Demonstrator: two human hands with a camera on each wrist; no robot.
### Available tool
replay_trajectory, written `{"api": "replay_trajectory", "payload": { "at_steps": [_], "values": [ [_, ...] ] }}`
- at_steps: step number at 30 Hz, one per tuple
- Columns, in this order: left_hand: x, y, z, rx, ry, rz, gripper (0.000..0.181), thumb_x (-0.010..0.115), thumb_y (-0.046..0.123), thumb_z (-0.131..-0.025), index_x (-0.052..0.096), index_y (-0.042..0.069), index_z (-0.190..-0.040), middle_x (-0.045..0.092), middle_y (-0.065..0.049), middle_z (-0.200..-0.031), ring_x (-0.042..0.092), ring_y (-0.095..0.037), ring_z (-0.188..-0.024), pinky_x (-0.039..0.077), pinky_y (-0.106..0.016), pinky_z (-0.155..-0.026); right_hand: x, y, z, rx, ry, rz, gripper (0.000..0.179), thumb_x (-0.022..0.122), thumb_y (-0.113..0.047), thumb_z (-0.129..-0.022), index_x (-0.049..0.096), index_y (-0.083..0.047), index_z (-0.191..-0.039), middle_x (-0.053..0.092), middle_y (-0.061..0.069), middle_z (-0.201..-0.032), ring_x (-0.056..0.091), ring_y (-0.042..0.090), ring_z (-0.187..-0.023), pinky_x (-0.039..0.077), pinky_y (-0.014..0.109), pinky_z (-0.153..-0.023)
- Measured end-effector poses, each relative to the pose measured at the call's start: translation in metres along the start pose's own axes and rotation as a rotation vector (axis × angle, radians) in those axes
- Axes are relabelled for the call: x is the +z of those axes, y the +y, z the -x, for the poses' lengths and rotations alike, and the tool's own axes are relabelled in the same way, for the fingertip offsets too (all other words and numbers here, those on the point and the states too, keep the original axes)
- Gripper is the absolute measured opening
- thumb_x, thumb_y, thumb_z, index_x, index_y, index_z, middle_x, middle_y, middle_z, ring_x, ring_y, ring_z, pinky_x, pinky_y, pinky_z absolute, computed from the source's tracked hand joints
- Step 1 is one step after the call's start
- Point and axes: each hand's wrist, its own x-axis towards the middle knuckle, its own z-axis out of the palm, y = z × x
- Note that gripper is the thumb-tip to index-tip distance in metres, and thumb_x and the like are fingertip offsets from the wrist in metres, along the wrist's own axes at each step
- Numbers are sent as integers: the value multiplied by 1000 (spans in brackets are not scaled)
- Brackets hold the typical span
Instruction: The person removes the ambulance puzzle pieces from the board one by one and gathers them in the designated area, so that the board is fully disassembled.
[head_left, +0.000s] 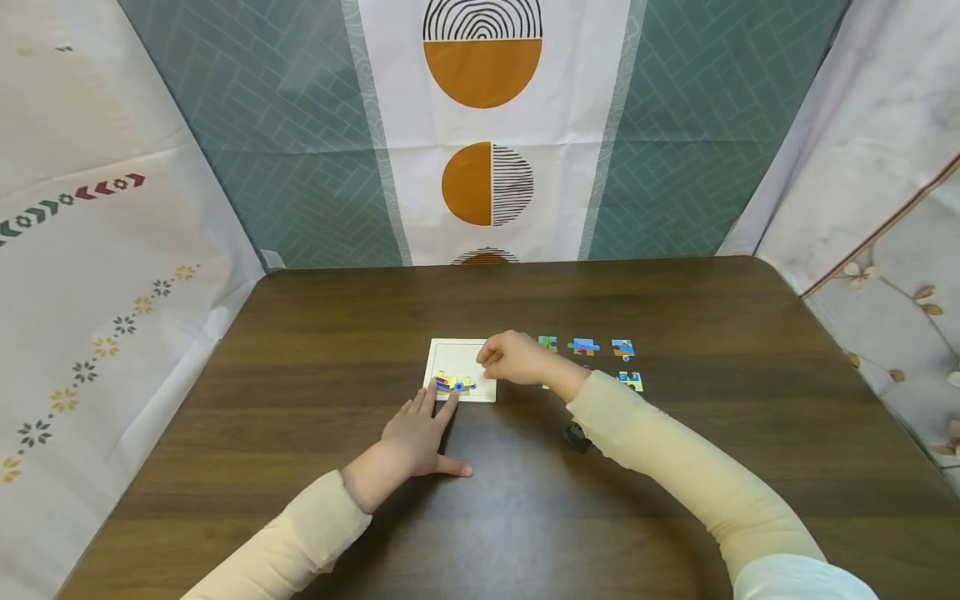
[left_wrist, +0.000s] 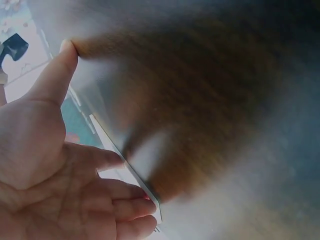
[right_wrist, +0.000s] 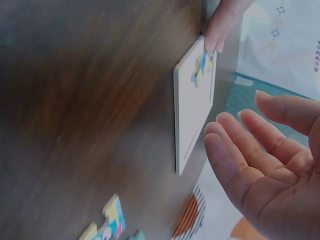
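Note:
A white square puzzle board point(head_left: 453, 353) lies on the table with joined puzzle pieces point(head_left: 456, 383), yellow and purple, along its near left part. My left hand point(head_left: 416, 437) has its fingers spread, with fingertips resting at the board's near edge and the thumb stretched out on the table. Above the board's right side hovers my right hand point(head_left: 517, 358), its fingers loosely bent. The right wrist view shows nothing between the thumb and fingertips of that right hand point(right_wrist: 270, 155), apart from the board point(right_wrist: 192, 110).
Right of the board lie several loose puzzle pieces, among them a blue one point(head_left: 583, 346), another with an orange patch point(head_left: 622, 347) and a yellow-green one point(head_left: 631, 381). My right forearm partly covers this group. A patterned cloth point(head_left: 491, 125) hangs behind the brown table point(head_left: 337, 325).

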Motion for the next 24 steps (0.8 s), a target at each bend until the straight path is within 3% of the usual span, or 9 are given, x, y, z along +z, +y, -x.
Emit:
{"api": "replay_trajectory", "payload": {
  "at_steps": [8, 24],
  "values": [
    [5, -2, -3, 27, 14, -3, 116, 67, 67, -73, 20, -9, -147, 12, -26, -156, 17, -36, -144, 25, -43, -115, 19, -5, -14, -15, -21, 35, 28, 65, -4, -83, 65, 1, -110, 69, 13, -109, 64, 26, -105, 51, 34, -91],
    [4, -1, 0, -1, -13, -16, 117, 64, 70, -73, 17, -7, -148, 10, -24, -157, 16, -35, -145, 27, -48, -113, 30, -9, -18, -43, -1, 108, 25, 64, 0, -80, 67, 0, -105, 71, 13, -105, 65, 24, -102, 51, 32, -89]
  ]
}}
